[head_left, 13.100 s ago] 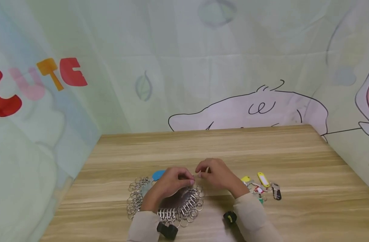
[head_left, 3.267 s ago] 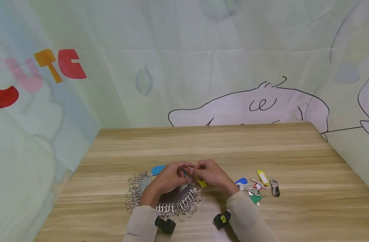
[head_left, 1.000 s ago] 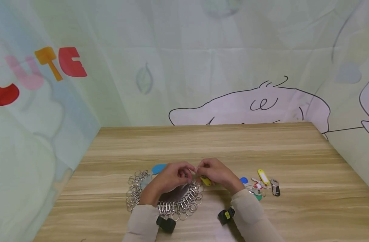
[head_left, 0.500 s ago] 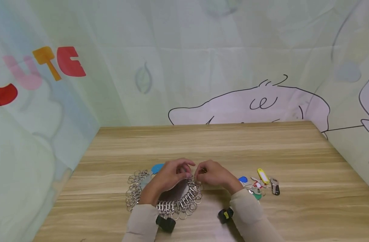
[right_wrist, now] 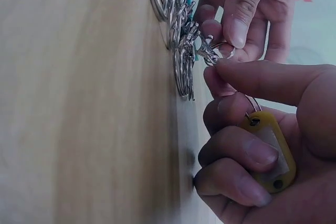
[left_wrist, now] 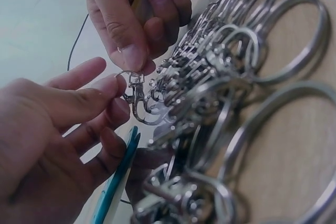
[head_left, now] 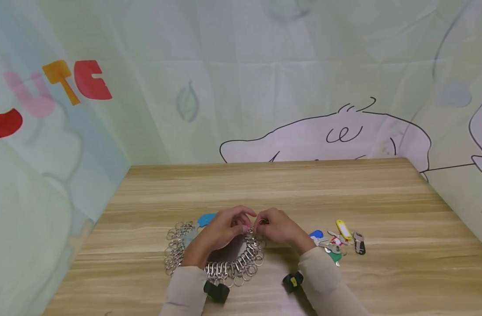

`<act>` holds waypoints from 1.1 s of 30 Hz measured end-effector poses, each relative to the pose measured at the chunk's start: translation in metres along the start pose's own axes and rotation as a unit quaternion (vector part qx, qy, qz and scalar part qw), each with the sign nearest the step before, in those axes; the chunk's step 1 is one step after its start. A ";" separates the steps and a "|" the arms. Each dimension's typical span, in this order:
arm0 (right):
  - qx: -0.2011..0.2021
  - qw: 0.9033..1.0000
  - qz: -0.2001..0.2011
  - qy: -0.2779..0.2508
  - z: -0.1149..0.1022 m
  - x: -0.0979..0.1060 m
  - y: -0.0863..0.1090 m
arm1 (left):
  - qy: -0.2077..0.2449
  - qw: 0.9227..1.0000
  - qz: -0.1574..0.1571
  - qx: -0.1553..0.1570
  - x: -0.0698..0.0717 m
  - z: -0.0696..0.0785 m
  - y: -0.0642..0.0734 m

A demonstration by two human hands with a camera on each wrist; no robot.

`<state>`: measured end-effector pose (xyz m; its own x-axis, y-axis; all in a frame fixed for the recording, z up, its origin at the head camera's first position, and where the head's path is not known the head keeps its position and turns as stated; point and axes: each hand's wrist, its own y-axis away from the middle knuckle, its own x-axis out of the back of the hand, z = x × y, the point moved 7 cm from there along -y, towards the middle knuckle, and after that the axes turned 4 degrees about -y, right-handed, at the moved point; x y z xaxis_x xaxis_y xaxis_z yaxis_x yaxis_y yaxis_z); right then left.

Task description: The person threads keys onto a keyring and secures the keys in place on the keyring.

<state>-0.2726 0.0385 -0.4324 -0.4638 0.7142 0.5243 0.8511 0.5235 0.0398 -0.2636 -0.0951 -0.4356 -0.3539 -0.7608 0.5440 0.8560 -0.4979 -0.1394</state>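
Observation:
My left hand [head_left: 221, 230] is raised over a circle of metal swivel clasps with rings [head_left: 225, 270]. Its thumb and forefinger pinch a thin key ring [left_wrist: 125, 72] at the end of one swivel clasp [left_wrist: 137, 95]. The right hand [head_left: 278, 226] meets it from the right, thumb and forefinger at that same clasp end. A yellow key tag [right_wrist: 270, 153] with a pale label and a wire ring lies in its palm under the curled fingers. In the head view the hand hides most of this tag.
A dark disc [head_left: 226, 253] sits inside the clasp circle, with a blue tab [head_left: 206, 219] at its back. To the right lie a blue tag [head_left: 316, 234], a green tag [head_left: 333, 256], another yellow tag [head_left: 343, 229], several keys [head_left: 331, 247] and a black-and-silver clip [head_left: 359, 243].
Thirteen seconds ago no yellow tag showed at my right hand. One second ago it hung below those fingers; now it is tucked into the palm. The right hand has come closer to the left.

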 end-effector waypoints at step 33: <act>0.074 0.992 0.090 0.041 -0.013 0.007 -0.004 | 0.043 0.997 0.036 0.049 0.004 -0.004 0.000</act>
<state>-0.2760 0.0358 -0.4177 -0.2805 0.7650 0.5797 0.8700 0.4578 -0.1831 -0.2661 -0.1001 -0.4365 -0.3169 -0.8286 0.4616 0.9120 -0.3999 -0.0917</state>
